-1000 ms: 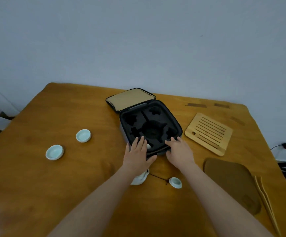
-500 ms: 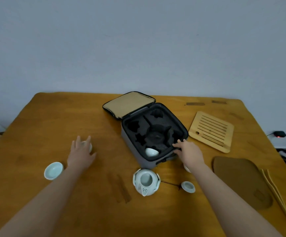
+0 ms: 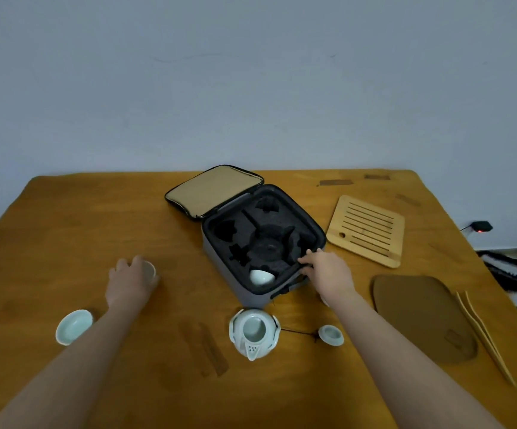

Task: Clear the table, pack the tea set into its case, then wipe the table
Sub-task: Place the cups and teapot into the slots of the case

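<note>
On the wooden table (image 3: 65, 227), a cup (image 3: 149, 270), likely light and fragile, is clasped round its sides by the left hand (image 3: 127, 284), fingers (image 3: 136, 262) curled.

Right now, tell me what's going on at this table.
A person is packing a tea set. The left hand grips a small cup left of the open case, while the right hand rests on its near rim. A second cup already sits in the foam; the teapot, its lid and a third cup wait outside.
</note>
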A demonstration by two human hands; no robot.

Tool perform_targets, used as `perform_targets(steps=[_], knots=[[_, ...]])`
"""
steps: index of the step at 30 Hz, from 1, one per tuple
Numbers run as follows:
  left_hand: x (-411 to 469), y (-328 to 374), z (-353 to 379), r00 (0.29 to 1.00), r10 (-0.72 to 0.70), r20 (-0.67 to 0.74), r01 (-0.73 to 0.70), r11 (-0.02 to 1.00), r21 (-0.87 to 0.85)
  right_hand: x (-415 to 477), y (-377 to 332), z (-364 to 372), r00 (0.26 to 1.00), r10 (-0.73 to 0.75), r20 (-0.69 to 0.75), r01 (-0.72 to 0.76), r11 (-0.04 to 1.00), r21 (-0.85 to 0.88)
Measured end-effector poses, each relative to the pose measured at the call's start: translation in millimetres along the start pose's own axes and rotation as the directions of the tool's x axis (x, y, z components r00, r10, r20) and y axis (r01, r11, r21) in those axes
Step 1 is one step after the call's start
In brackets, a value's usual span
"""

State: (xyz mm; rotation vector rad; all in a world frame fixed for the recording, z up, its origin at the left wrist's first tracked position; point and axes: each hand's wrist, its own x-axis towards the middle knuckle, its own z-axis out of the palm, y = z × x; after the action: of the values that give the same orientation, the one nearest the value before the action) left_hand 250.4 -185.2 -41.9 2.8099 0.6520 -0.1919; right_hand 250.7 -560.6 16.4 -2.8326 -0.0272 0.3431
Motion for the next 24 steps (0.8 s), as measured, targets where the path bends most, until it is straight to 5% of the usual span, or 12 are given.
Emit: perform_targets(steps=[6, 11, 18, 24], knots=[[-22, 46, -12, 0.963, 0.107, -0.246, -0.198, 0.903, -0.382, 1, 2, 1, 1.000, -0.013, 0.005, 0.013, 1.000, -0.016], [-59, 113, -35, 0.931, 0.206, -0.301, -0.347, 0.758, -0.553, -3, 4, 4, 0.999, -0.042, 0.015, 0.043, 0.998, -0.036], [-115, 178, -34, 0.959, 0.281, -0.032, -0.185, 0.537, -0.823, -25, -7, -15, 0.974, -0.211, -0.081, 0.222, 0.961, 0.167], [-138, 195, -27, 0.960, 0.275, 0.056, -0.107, 0.543, -0.833, -44, -26, -18, 0.946, -0.295, -0.136, 0.324, 0.836, 0.443]])
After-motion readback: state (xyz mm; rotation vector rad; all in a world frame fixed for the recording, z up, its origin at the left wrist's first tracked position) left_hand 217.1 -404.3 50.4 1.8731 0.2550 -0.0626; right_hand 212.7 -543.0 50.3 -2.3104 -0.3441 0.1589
